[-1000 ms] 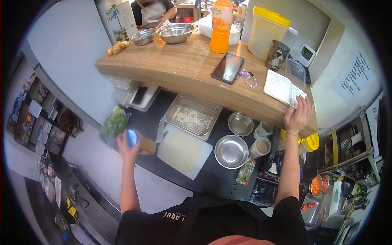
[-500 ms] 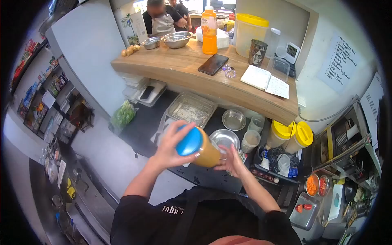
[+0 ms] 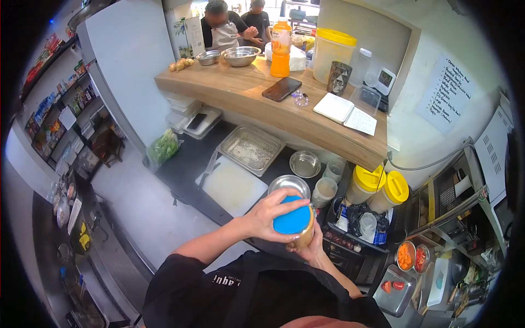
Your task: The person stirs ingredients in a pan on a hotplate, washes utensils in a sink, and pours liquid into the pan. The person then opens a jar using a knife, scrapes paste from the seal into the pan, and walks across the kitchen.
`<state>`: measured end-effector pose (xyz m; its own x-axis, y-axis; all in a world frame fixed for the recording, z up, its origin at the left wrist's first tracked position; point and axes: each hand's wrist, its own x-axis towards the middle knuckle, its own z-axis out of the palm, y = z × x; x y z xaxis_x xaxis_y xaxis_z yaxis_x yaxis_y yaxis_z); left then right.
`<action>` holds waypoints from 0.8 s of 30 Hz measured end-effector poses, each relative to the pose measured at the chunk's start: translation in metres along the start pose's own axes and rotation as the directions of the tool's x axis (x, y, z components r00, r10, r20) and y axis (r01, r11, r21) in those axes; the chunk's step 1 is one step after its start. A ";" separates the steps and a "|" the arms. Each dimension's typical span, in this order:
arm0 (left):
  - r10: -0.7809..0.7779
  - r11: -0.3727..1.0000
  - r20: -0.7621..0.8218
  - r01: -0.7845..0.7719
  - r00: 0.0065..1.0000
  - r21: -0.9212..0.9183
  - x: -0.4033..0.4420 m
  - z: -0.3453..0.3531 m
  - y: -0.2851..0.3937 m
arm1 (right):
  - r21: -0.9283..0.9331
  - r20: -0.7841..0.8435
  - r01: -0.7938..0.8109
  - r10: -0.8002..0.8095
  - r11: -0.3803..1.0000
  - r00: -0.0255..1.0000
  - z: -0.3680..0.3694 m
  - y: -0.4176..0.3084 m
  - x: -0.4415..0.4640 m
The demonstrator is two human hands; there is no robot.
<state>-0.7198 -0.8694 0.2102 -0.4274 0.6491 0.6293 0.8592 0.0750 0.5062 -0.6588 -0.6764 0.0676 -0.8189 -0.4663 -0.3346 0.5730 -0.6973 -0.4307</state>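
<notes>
Head camera view: you are gripping a jar (image 3: 305, 236) of tan contents in front of your black shirt (image 3: 257, 292), just off the near right corner of the white cutting board (image 3: 236, 187). Your left hand (image 3: 269, 216) is clamping over its blue lid (image 3: 291, 215), thumb and fingers spreading across the top. Your right hand (image 3: 313, 246) is closing around the jar's side, lower down. The jar is tilting, its lid facing up toward the camera.

A knife (image 3: 209, 167) is lying at the board's left edge, and a metal tray (image 3: 251, 150) with pale residue is sitting just beyond the board. To the board's right, a steel bowl (image 3: 289, 186) is standing partly behind your left hand, with a smaller bowl (image 3: 305, 164) resting farther back. Bagged leafy greens (image 3: 163, 147) are lying to the board's left. Beyond and above the board, a wooden shelf (image 3: 246, 94) is holding an orange bottle (image 3: 280, 50), a phone (image 3: 281, 89) and an open notebook (image 3: 334, 107). Two people (image 3: 223, 30) are standing behind that shelf, well apart from your hands.
</notes>
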 end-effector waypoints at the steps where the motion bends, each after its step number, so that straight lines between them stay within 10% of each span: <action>1: -0.027 1.000 -0.040 0.027 0.999 -0.005 0.001 0.004 0.000 | 0.039 -0.039 0.051 -0.049 0.998 0.998 0.008 0.000 -0.004; 8: -0.328 0.943 -0.303 0.331 0.895 -0.041 0.013 0.054 0.009 | 0.017 -0.148 0.386 -0.379 0.922 0.913 -0.004 -0.012 -0.018; 18: 0.037 0.999 0.444 -0.034 0.895 -0.013 0.073 0.072 0.054 | 0.265 -0.167 0.428 -0.396 0.864 0.903 -0.062 -0.002 -0.104; 20: 0.195 0.981 0.435 -0.183 0.879 -0.070 0.086 0.094 0.065 | 0.273 -0.226 0.518 -0.469 0.811 0.854 -0.071 0.006 -0.127; 22: -0.048 0.987 0.464 -0.030 0.885 0.159 0.088 0.120 0.083 | 0.259 -0.277 0.600 -0.537 0.757 0.797 -0.082 0.012 -0.147; 24: 0.043 0.985 0.422 -0.109 0.905 0.133 0.091 0.149 0.097 | 0.306 -0.201 0.627 -0.596 0.716 0.778 -0.096 0.017 -0.164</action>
<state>-0.6334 -0.6899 0.2290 -0.2312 0.9106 0.3426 0.9303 0.1039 0.3517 -0.5114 -0.5594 0.0348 -0.9716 0.1622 -0.1724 -0.1136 -0.9585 -0.2615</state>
